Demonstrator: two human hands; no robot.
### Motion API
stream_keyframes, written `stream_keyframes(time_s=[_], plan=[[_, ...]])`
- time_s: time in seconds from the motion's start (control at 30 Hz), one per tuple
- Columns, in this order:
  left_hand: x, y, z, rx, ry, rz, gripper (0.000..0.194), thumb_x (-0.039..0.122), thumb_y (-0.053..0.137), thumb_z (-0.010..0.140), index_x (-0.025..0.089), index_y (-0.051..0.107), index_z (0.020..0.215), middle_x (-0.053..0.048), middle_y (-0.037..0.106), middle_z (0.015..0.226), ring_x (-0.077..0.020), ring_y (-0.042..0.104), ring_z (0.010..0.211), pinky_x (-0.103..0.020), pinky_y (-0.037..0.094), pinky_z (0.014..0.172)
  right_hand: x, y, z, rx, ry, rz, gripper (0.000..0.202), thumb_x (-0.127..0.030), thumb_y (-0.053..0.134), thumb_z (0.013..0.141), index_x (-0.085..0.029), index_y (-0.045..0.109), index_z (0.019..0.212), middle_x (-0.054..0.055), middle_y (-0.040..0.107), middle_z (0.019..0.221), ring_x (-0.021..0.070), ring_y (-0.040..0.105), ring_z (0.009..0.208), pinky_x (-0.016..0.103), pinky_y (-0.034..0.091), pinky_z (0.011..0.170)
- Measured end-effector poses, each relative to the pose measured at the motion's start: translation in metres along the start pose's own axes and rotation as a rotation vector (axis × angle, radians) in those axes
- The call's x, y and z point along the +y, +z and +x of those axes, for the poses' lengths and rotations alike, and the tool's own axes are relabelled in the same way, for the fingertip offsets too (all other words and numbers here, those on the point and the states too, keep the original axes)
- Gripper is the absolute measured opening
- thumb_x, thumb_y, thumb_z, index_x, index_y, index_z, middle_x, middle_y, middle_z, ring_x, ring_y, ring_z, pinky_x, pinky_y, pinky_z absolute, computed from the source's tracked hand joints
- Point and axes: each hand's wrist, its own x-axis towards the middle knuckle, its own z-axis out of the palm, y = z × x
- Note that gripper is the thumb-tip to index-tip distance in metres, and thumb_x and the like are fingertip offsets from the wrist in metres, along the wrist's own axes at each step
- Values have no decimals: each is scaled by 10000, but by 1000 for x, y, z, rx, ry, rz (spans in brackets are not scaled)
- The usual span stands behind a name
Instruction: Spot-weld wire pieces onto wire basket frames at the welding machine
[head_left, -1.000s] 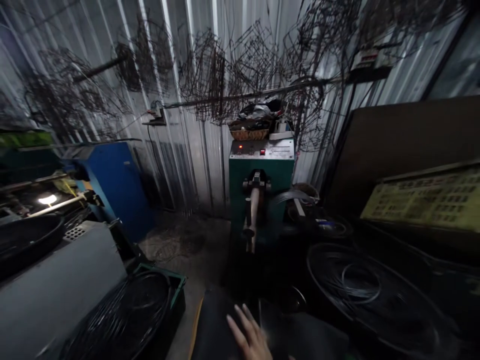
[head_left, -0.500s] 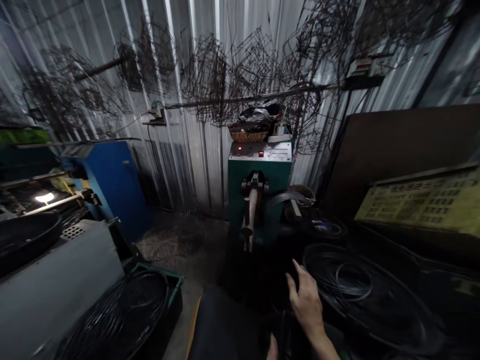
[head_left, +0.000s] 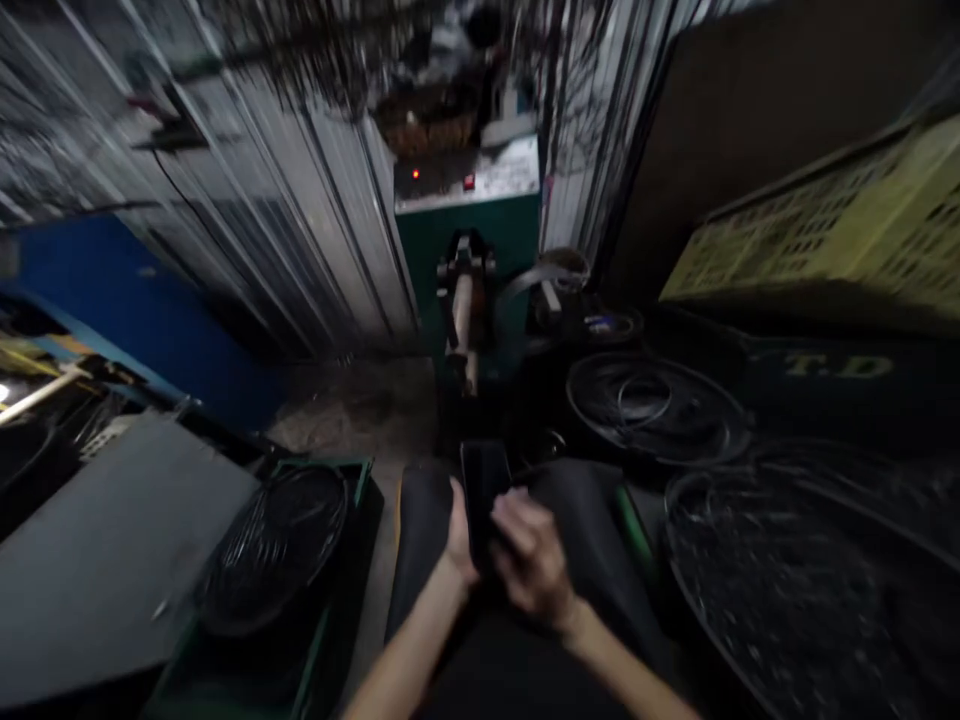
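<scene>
One dark slab (head_left: 484,470) juts beyond the left hand (head_left: 459,540) gripping it; the right hand (head_left: 534,558) curls alongside, touch unclear from here.

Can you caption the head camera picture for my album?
Left hand holds a dark flat object, right hand close by, before a green machine.

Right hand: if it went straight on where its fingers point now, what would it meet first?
The right hand would probably meet the dark flat object, apparently held in the left hand; blur hides whether they touch now.
</scene>
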Motion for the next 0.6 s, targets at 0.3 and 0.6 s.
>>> stream_keyframes(time_s=[0.3,0.6], plan=[[-5,-3,-10,-328,-110,-273,990,802,106,799,34,603,1178,-191,675,1052,-239,655,857,-373,473,827,46,-59,45,-214,887,238,501,-556,501,849,-227,578,1219,70,657,966,212,621,848,366,515,767],[109,58,-10,-518,261,509,781,752,391,799,192,514,1329,-122,595,1285,-267,584,1127,-414,390,1014,48,-85,173,-384,850,468,523,-634,644,707,-221,634,1027,-29,527,585,92,424,446,218,339,402]])
